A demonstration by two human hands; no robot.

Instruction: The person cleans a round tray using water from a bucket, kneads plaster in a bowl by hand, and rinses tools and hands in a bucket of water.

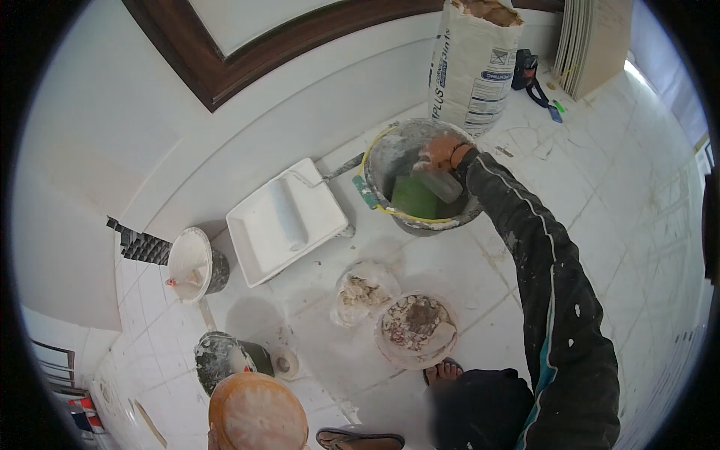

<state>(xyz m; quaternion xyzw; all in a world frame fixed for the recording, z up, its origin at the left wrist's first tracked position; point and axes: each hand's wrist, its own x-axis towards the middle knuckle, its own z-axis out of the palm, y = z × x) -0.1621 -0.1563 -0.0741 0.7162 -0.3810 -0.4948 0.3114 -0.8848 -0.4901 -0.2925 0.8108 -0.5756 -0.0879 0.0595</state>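
My right hand (442,154) reaches down into a dark, plaster-smeared bucket (386,154) with a yellow wire handle. Its fingers are closed around a clear plastic container (444,186), partly hidden and a little blurred. Beside that container, inside the bucket, is something green (415,198). At the bottom edge, my left hand (213,438) grips the side of an orange tub (259,412) with a whitish, smeared inside; only a bit of the fingers shows.
A paper powder sack (480,67) stands behind the bucket. Left of it lies a white paint tray (247,232) with a roller (289,214). Two tubs of rubble (416,326) sit near my feet. A white-rimmed pail (217,270) and a dark bucket (256,358) stand on the left.
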